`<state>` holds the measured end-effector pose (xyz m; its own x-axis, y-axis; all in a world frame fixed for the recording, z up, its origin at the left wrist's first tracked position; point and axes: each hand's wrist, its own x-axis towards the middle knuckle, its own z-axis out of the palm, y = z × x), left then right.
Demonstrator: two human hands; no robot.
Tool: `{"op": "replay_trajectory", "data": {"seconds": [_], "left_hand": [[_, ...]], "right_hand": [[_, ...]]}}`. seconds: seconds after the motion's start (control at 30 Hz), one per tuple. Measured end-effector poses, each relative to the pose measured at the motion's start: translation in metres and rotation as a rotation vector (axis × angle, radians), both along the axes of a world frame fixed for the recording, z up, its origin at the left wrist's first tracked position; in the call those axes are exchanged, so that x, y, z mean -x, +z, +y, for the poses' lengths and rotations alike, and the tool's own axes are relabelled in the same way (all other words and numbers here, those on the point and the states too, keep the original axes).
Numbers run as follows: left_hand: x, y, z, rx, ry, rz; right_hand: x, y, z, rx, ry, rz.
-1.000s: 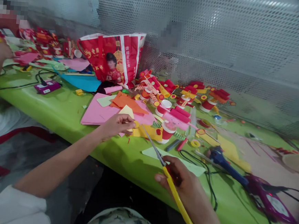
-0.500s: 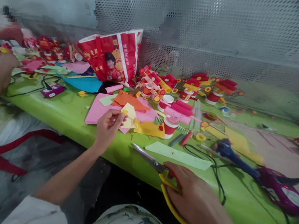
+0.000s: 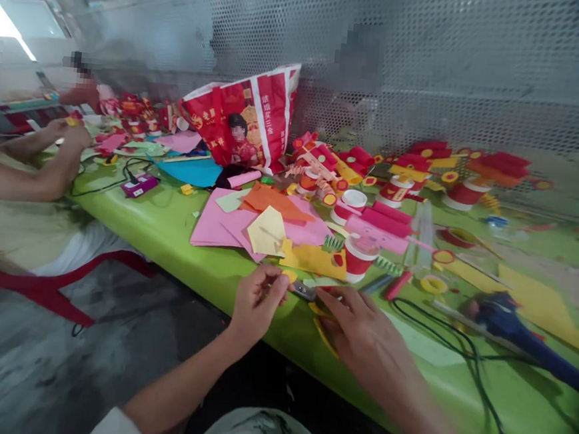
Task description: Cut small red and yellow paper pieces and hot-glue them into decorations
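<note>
My left hand pinches a small yellow paper piece above the front edge of the table. My right hand is wrapped round the yellow-handled scissors, whose blades reach to the yellow piece; their tips are hidden behind it and my left fingers. Beyond my hands lie a cream paper, pink sheets, an orange paper and a deep yellow paper strip. A red and white paper cup figure with green spiral arms stands beside the strip.
A red and white bag stands at the back before a perforated metal screen. More cup figures line the back. A dark blue glue gun and black cable lie at right. Another person's hands work at far left.
My left hand has drawn back from the paper pile with the small yellow piece, toward the scissors. The scissors now meet the piece. The view has shifted left.
</note>
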<state>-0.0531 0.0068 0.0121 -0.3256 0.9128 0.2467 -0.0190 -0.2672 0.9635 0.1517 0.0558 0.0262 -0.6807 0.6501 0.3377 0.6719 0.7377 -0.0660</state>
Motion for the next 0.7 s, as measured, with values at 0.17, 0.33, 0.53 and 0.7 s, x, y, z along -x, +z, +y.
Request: {"op": "replay_trajectory", "data": {"seconds": [0.17, 0.33, 0.53, 0.7], "left_hand": [[-0.008, -0.007, 0.002, -0.025, -0.080, 0.168], [-0.007, -0.016, 0.005, -0.040, -0.033, 0.429], [-0.010, -0.007, 0.002, -0.098, -0.131, 0.625], [-0.022, 0.002, -0.005, -0.107, -0.247, 0.558]], "right_hand": [[0.009, 0.006, -0.005, 0.049, -0.017, 0.213], [0.014, 0.005, -0.016, 0.053, -0.106, 0.305], [0.002, 0.005, -0.035, 0.126, -0.140, 0.568], [-0.005, 0.010, -0.038, 0.241, -0.064, 0.761]]}}
